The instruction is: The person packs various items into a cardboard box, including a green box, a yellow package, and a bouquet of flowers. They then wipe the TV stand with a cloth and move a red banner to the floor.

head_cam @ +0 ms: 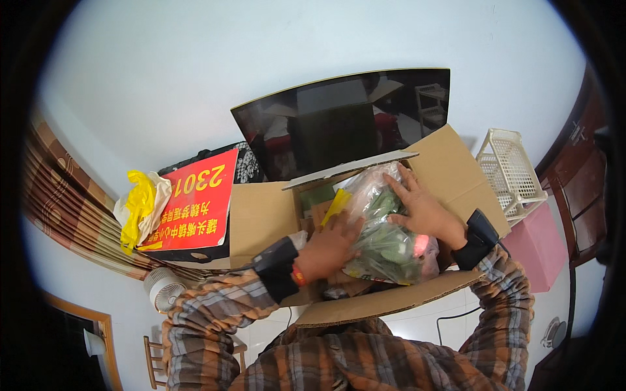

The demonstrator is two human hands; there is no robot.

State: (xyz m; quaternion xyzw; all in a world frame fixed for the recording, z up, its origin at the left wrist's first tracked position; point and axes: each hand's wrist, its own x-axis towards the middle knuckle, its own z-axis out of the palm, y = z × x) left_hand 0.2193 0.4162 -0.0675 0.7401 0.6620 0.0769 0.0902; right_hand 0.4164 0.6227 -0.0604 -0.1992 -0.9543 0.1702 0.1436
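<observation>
A cardboard box stands before me with its flaps spread outward. In its opening lies a clear plastic bag with green and pink items inside that I cannot make out exactly. My left hand rests on the left side of the bag, fingers partly spread. On the bag's upper right lies my right hand, its fingers apart. Between the left fingers and the box's far side a yellow strip shows, beside some brown cardboard. What lies beneath the bag is mostly hidden.
Behind the box a dark glossy panel leans against the wall. At left, a red printed sheet and a yellow plastic bag lie on a black object. A white plastic rack stands right, by a pink box. A white fan is lower left.
</observation>
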